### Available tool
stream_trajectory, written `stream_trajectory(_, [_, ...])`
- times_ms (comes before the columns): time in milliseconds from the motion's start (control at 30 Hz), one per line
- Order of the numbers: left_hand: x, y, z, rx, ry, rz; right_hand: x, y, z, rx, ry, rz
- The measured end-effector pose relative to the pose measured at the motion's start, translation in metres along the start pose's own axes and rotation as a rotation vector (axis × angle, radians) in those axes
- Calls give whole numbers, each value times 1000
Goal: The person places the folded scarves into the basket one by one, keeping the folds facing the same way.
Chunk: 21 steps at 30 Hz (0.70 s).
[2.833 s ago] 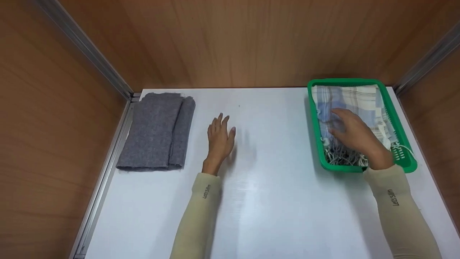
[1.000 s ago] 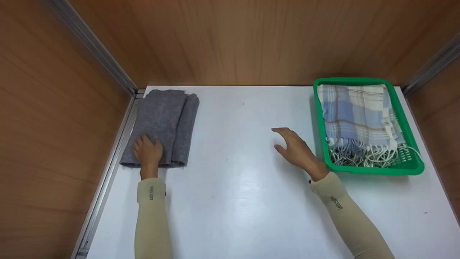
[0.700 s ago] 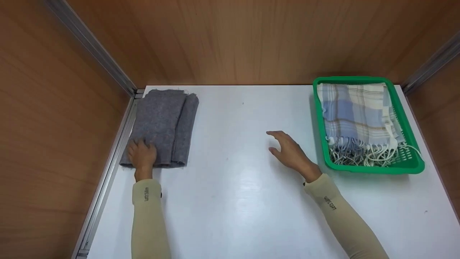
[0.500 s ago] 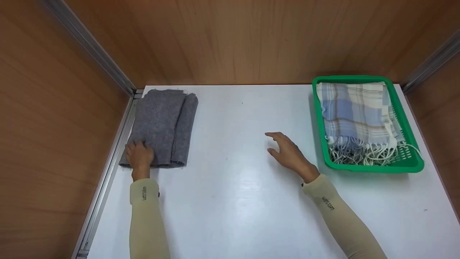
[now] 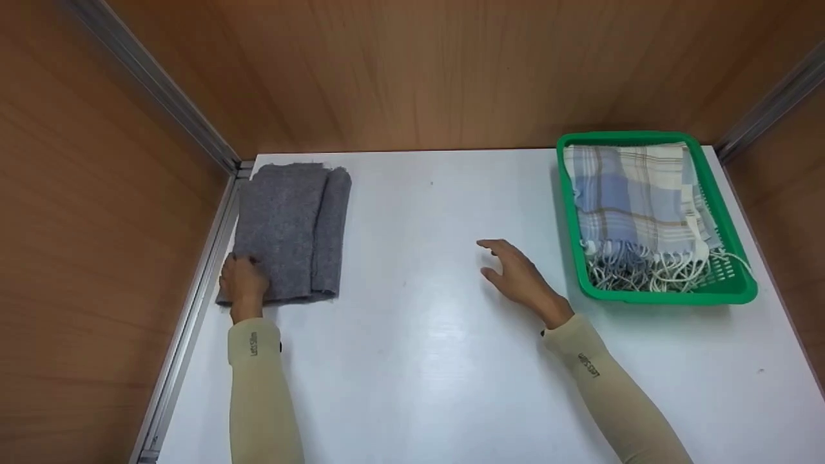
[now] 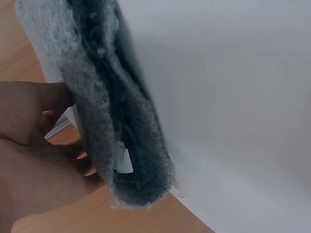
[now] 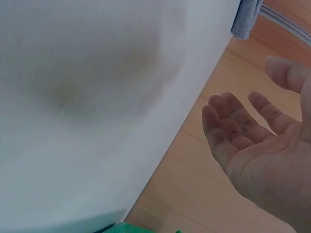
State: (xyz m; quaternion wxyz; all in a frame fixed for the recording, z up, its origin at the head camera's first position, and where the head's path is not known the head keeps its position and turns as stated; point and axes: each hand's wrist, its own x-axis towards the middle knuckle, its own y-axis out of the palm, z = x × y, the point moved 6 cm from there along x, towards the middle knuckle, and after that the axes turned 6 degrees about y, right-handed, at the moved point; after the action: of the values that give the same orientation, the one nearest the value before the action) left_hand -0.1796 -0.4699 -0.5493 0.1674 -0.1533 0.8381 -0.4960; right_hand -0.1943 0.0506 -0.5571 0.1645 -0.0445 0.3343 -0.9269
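A folded grey woolly cloth (image 5: pixel 280 219) with frayed edges lies at the left of the white table. My left hand (image 5: pixel 244 283) is at its near left corner, fingers curled, gripping the fabric from above. In the left wrist view the thumb and fingertips dig into the grey cloth (image 6: pixel 95 107), and a white label (image 6: pixel 124 161) shows inside its fold. My right hand (image 5: pixel 519 277) hovers over the middle of the table with relaxed fingers, holding nothing. The right wrist view shows that hand (image 7: pixel 267 145) palm up in the picture, fingers loosely bent.
A green plastic basket (image 5: pixel 651 297) stands at the back right. In it lies a folded blue and cream plaid scarf (image 5: pixel 635 193) with fringe hanging towards the near side. Wooden panels (image 5: pixel 412 71) enclose the table (image 5: pixel 412 361) at the back and sides.
My left hand reached left onto the grey cloth, slid to its near left corner and curled its fingers. The right hand left the basket for the table's middle and now stays there.
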Motion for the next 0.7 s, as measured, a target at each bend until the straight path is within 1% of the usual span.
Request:
stream_trajectory(167, [4,-1,7,-18,-9,33,2,4,0,11,19,14])
stream_trajectory(300, [2,-3,9,-49,-6,70,3,9,1,26,37,35])
stream_trajectory(500, [-2,-1,9,-73,2,166,2,19,3,51,43,77])
stream_trajectory(600, [-4,1,8,-106,-17,203,1,21,5,62,35,85])
stream_trajectory(700, [-5,3,7,-119,-27,237,0,23,6,73,28,89])
